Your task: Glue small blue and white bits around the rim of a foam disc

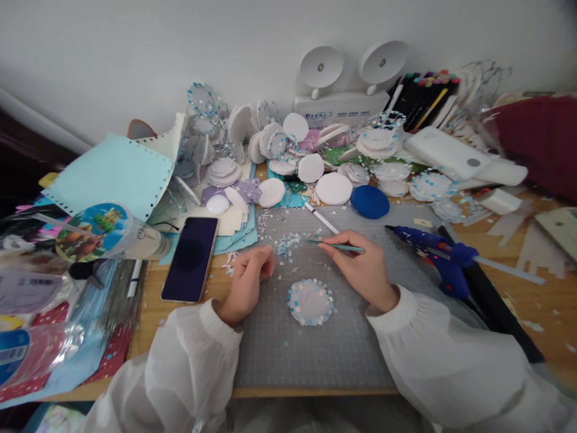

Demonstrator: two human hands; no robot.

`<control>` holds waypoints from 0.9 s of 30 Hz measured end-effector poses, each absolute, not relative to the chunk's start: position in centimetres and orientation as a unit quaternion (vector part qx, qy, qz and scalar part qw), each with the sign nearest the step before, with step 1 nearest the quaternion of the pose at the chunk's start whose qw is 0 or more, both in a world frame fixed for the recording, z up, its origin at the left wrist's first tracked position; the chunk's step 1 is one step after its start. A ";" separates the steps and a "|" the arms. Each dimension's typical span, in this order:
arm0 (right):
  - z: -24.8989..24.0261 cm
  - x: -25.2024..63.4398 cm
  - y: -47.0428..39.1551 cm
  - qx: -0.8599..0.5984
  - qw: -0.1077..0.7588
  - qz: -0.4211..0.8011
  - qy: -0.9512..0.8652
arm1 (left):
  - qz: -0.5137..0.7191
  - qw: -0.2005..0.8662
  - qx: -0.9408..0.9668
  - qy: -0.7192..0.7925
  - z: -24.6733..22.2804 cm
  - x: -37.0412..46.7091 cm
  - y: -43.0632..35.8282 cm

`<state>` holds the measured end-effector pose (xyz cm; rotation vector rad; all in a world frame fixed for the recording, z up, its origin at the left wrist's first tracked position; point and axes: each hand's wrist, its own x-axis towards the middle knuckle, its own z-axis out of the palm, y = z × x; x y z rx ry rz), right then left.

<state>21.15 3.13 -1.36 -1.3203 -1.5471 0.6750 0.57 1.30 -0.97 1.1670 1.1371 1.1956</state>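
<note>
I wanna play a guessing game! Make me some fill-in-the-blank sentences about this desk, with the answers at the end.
1. The right hand holds a pair of ____.
2. The phone lies to the ____ of the left hand.
3. Of the two hands, the glue gun is nearer the ____ one.
4. The mat is coloured ____.

Missing words: tweezers; left; right; gray.

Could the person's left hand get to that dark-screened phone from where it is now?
Very likely, yes. The left hand is loosely curled just beside the phone, whose screen looks uncovered. Only bare table and a few white scraps seem to lie between them.
</note>
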 end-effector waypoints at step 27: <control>-1.6 21.8 1.4 -0.456 0.484 0.581 -0.469 | 0.469 0.468 0.596 0.454 -0.2 0.9 0.8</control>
